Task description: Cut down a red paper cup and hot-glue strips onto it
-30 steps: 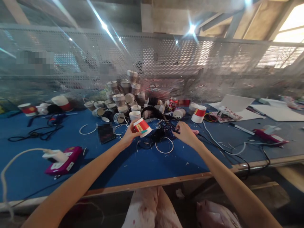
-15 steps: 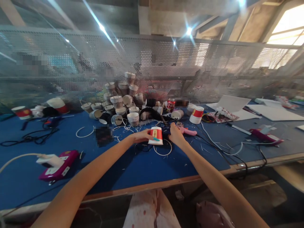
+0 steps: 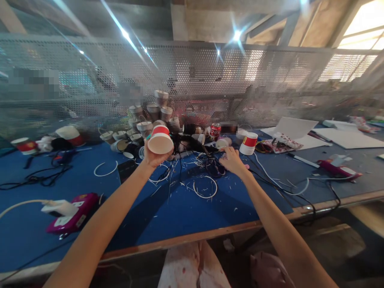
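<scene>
White ring (image 3: 205, 197) and scraps (image 3: 235, 209) are lying on the blue table (image 3: 186, 224). Right hand (image 3: 232, 161) is sitting half-curled beside a pink thing (image 3: 247, 166); can't tell if it's pinching anything. Left hand (image 3: 153, 157) is gripping a paper cup (image 3: 160, 143) above the table. No carry loop showing, likely unfinished. Second red cup (image 3: 248, 144) is standing beyond; piled cups (image 3: 153, 111), some looped, are looking done.

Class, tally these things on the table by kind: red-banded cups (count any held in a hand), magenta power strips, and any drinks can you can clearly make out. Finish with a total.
Red-banded cups: 4, including 1 in the left hand
Magenta power strips: 2
Red drinks can: 1
Total: 7
</scene>
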Tool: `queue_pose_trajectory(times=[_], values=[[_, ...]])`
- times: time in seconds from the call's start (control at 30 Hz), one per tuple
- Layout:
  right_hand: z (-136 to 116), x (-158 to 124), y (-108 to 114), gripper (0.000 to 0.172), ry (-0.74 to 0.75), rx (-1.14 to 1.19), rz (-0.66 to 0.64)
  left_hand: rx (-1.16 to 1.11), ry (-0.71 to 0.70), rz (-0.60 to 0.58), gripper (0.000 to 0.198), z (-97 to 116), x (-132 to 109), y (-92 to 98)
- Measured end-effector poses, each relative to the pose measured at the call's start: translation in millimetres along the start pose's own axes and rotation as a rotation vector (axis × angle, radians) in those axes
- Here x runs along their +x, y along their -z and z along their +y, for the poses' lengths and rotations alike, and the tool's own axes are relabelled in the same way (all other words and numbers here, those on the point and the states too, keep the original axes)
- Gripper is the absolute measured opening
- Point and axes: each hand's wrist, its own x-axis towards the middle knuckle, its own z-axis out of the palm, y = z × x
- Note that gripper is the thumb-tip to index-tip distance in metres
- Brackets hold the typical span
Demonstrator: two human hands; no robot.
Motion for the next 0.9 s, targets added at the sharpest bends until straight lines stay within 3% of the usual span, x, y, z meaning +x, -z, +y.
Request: queue_pose_trajectory(times=[0.1,0.23,0.37,0.47,0.6,0.8,0.9], values=[[-3,5,-7,0.049,0.073,-0.009,-0.089,0.031,-0.040,-0.020,0.035,4,3,1.9],[-17,16,-19,0.063,0.164,-0.028,-0.142,0.215,0.115,-0.065,0.038,-5,13,22.9],[-29,36,-29,0.027,0.203,-0.031,-0.205,0.332,0.293,-0.127,0.039,-26,15,46.2],[-39,51,-33,0.012,0.189,-0.005,-0.205,0.355,0.371,-0.139,0.041,-42,12,58.7],[-60,70,-24,0.017,0.185,0.079,-0.192,0.377,0.434,-0.159,0.043,-55,8,70.3],[-106,101,0,0.029,0.250,0.208,-0.108,0.438,0.450,-0.227,0.045,-56,5,74.7],[-113,110,8,0.026,0.271,0.194,-0.235,0.463,0.437,-0.259,0.048,-57,2,70.9]])
